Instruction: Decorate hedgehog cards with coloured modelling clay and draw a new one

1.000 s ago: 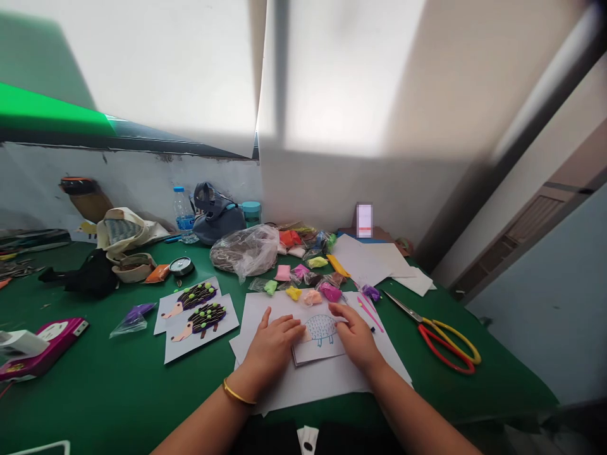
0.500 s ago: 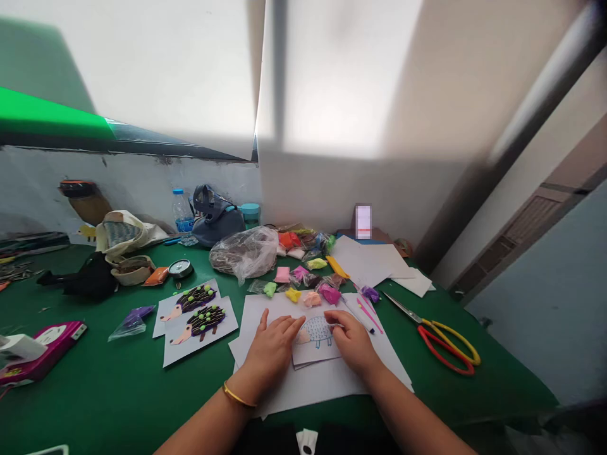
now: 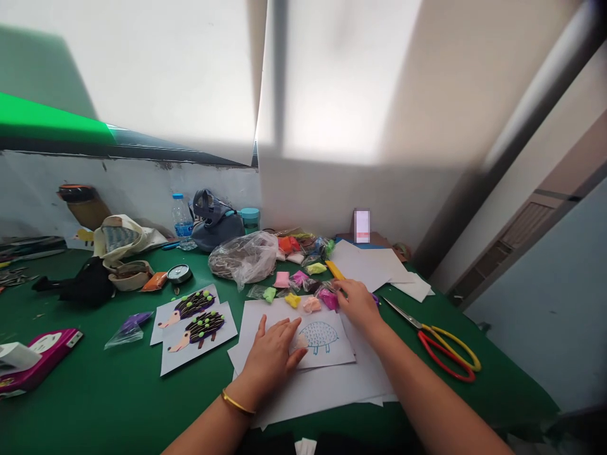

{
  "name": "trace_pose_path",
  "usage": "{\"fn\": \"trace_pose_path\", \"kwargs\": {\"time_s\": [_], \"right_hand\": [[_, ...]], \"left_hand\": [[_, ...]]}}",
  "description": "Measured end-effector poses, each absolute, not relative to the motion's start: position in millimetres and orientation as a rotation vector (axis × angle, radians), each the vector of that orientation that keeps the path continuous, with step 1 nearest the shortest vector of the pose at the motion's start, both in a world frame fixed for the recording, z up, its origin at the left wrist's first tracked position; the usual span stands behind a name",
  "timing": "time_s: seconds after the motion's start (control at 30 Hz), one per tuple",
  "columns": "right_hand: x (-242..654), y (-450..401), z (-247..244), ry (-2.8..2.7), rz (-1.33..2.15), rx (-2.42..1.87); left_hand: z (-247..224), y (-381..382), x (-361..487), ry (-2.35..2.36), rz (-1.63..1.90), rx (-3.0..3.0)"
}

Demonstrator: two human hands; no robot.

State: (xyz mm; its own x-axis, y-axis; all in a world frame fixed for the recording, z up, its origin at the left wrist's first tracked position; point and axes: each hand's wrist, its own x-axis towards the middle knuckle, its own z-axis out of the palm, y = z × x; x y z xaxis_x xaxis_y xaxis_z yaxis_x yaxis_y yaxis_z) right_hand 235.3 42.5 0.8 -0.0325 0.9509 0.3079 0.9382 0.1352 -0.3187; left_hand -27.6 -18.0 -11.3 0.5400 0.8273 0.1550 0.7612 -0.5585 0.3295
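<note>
My left hand (image 3: 275,352) lies flat with its fingers spread, over the left part of a small white card bearing a blue pen drawing of a hedgehog (image 3: 320,336). The drawn head is partly coloured peach. Larger white sheets (image 3: 303,390) lie underneath. Beyond the card, my right hand (image 3: 359,304) is among the modelling clay, its bent fingers closed at a clear plastic bag (image 3: 325,286) of brown clay, mostly covered by the hand. Close by are magenta clay (image 3: 327,299), peach clay (image 3: 312,304) and yellow clay (image 3: 293,300).
Open scissors (image 3: 439,338) lie right. Two finished hedgehog cards (image 3: 199,341) lie left, near a bag of purple clay (image 3: 130,325) and a magenta case (image 3: 45,360). At the back stand a water bottle (image 3: 181,221), a plastic bag (image 3: 244,258) and a phone (image 3: 361,226).
My right hand has left the card's right side and moved forward to the clay bags, uncovering more of the drawing. My left hand stays on the card, its thumb now spread outward.
</note>
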Motion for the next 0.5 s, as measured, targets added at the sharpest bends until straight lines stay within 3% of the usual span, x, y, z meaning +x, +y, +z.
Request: {"fn": "trace_pose_path", "kwargs": {"time_s": [0.27, 0.5], "right_hand": [[251.0, 94.3, 1.8, -2.17, 0.103, -1.831], [241.0, 68.5, 18.3, -2.063, 0.058, -1.755]], "left_hand": [[-14.8, -13.9, -31.9, 1.353, 0.565, 2.502], [-13.9, -8.3, -39.1, 1.351, 0.847, 2.281]]}}
